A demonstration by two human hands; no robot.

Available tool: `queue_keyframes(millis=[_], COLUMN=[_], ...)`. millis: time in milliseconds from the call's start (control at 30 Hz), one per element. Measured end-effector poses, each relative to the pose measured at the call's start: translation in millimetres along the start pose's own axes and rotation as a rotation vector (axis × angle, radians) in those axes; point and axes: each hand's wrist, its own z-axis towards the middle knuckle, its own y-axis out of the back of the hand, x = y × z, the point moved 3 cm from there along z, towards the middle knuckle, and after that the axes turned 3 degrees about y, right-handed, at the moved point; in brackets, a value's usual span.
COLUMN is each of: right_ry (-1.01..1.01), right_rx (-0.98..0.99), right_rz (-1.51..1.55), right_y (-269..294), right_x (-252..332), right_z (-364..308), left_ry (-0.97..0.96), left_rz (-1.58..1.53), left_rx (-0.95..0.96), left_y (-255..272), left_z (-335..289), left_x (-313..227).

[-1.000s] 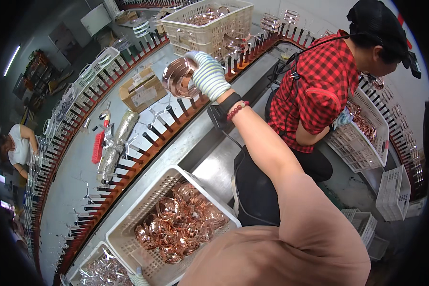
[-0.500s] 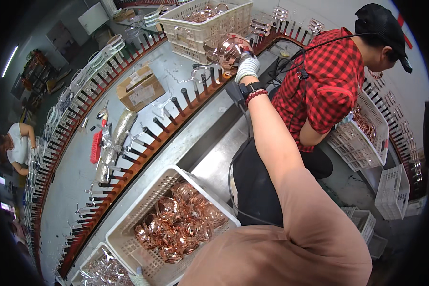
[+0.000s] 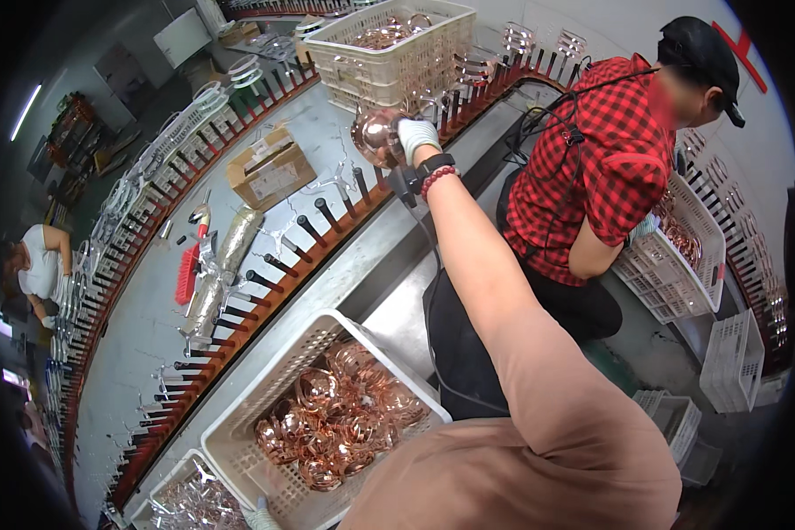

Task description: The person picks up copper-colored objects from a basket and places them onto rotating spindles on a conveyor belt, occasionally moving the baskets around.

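My right hand (image 3: 418,140), in a white glove, is reached out over the peg-lined edge of the conveyor. Its fingers are closed on a shiny, rounded copper-coloured metal piece (image 3: 378,139); how they grip it is partly hidden. Black-topped pegs (image 3: 326,214) stand in a row just below and beside this hand. At the lower edge, my gloved left hand (image 3: 261,516) is closed over the rim of a white plastic crate (image 3: 230,446), with only part of it visible. Inside the crate lies a heap of curved copper-coloured metal pieces (image 3: 327,424).
Beyond my right hand stand stacked crates (image 3: 397,66). A cardboard box (image 3: 270,168), a red brush (image 3: 186,274) and a wrapped roll (image 3: 221,278) lie inside the conveyor loop. Close on my right, a person in a checked shirt (image 3: 583,168) leans over another crate (image 3: 676,278).
My right hand has moved left and slightly toward me along the pegs, carrying the copper-coloured piece. My left hand stays at the crate rim.
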Motion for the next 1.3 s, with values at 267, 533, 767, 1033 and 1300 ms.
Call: queue_keyframes(millis=[267,533,767,1033,1300], right_ry=[0.721,0.777,0.022,0.014,0.236], right_rx=[-0.179,-0.266,-0.515,-0.417,-0.367], right_rz=[-0.522,0.33,1.281,1.088,0.224], right_y=[22,39,88,63,12], right_x=[75,31,-34,-28,23], right_z=[-89,-31,34,68,-8], left_ry=[0.002,-0.016,-0.045,0.092,0.122], left_rz=[0.004,-0.059,0.035,-0.39,-0.197], left_rx=[0.033,0.014,-0.012,0.034,-0.034], left_y=[5,-8,-12,-23,-15], left_z=[0,-2,12,37,32], left_x=[-10,-28,-22,34,58])
